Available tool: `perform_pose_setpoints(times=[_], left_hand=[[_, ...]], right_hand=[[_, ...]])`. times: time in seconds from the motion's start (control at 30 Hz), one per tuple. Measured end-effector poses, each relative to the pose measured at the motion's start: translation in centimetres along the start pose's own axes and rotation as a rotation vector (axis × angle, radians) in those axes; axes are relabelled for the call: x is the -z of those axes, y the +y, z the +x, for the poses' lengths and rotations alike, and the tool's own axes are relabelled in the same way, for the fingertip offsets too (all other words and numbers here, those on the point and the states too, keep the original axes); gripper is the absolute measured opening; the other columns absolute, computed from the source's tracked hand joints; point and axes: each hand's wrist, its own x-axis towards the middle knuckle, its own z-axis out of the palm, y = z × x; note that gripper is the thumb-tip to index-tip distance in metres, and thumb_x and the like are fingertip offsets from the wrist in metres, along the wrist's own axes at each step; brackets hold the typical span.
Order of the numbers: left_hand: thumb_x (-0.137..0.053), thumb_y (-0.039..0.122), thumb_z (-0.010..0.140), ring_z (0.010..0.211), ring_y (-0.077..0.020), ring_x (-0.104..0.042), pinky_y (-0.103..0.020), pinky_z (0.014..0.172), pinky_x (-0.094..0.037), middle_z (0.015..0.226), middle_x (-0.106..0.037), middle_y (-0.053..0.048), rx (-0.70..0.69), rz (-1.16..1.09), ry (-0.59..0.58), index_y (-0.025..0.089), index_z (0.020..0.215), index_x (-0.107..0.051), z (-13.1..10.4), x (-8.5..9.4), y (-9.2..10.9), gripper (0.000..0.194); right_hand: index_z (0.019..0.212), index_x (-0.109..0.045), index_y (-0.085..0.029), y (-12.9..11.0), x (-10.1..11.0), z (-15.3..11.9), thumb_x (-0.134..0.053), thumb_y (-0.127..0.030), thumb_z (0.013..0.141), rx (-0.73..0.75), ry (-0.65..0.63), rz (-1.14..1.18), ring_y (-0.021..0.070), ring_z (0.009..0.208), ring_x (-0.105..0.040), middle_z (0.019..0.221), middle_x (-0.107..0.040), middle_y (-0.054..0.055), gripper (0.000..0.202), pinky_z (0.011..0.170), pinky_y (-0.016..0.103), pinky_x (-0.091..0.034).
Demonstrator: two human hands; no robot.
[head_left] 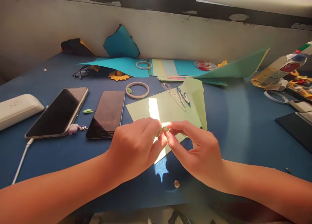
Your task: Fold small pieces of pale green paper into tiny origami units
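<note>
A small piece of light green paper (164, 129) is pinched between my two hands, mostly hidden by the fingers. My left hand (136, 146) is closed around its left side, with thumb and forefinger together. My right hand (195, 149) grips the other side between thumb and fingertips. Below them lies a larger pale green sheet (138, 108) on the blue table, with a bright strip of sunlight across it. On that sheet rest a clear ruler (179, 98) and a compass (180, 95).
Left of the hands lie two phones (107, 113), a white case (19, 110) and a green paper scrap (88, 111). A tape roll (137, 90) sits behind them. Coloured sheets (122, 66) line the wall. A bottle (280, 69) leans at right; a small round object (176, 184) lies in front.
</note>
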Motion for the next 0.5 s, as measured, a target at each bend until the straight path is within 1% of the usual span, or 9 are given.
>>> perform_pose_setpoints(times=[0.13, 0.23, 0.37, 0.5], left_hand=[[-0.052, 0.017, 0.077, 0.042, -0.0086, -0.041, -0.021, 0.039, -0.031, 0.048, -0.047, 0.003, -0.008, -0.005, 0.086, 0.015, 0.063, -0.050, 0.23, -0.24, -0.03, 0.014], [-0.050, 0.016, 0.076, 0.040, -0.0070, -0.038, -0.019, 0.039, -0.030, 0.046, -0.042, 0.005, 0.045, -0.010, 0.116, 0.016, 0.059, -0.047, 0.19, -0.52, 0.02, 0.018], [-0.046, 0.016, 0.076, 0.041, -0.0060, -0.035, -0.018, 0.039, -0.027, 0.047, -0.038, 0.006, 0.144, -0.040, 0.084, 0.017, 0.058, -0.043, 0.06, -0.73, 0.26, 0.018], [-0.045, 0.015, 0.075, 0.042, -0.0052, -0.028, -0.018, 0.039, -0.023, 0.048, -0.032, 0.007, 0.286, -0.155, 0.020, 0.017, 0.056, -0.038, 0.26, -0.49, 0.68, 0.020]], right_hand=[[0.091, -0.060, -0.016, -0.02, -0.11, 0.01, -0.053, -0.013, 0.075, -0.089, -0.011, 0.028, 0.0107, 0.060, -0.062, 0.064, -0.066, -0.001, 0.017, 0.058, 0.024, -0.051], [0.090, -0.059, -0.017, 0.29, -0.34, 0.07, -0.051, -0.015, 0.076, -0.163, -0.049, 0.086, 0.0116, 0.063, -0.063, 0.066, -0.066, -0.001, 0.015, 0.056, 0.023, -0.051], [0.085, -0.056, -0.017, 0.72, -0.77, 0.21, -0.051, -0.014, 0.075, -0.103, -0.007, 0.095, 0.0115, 0.065, -0.063, 0.070, -0.066, 0.001, 0.012, 0.058, 0.023, -0.052], [0.082, -0.054, -0.017, 0.74, -0.93, 0.28, -0.050, -0.012, 0.075, -0.039, 0.007, 0.077, 0.0102, 0.062, -0.061, 0.067, -0.064, 0.000, 0.009, 0.057, 0.022, -0.050]])
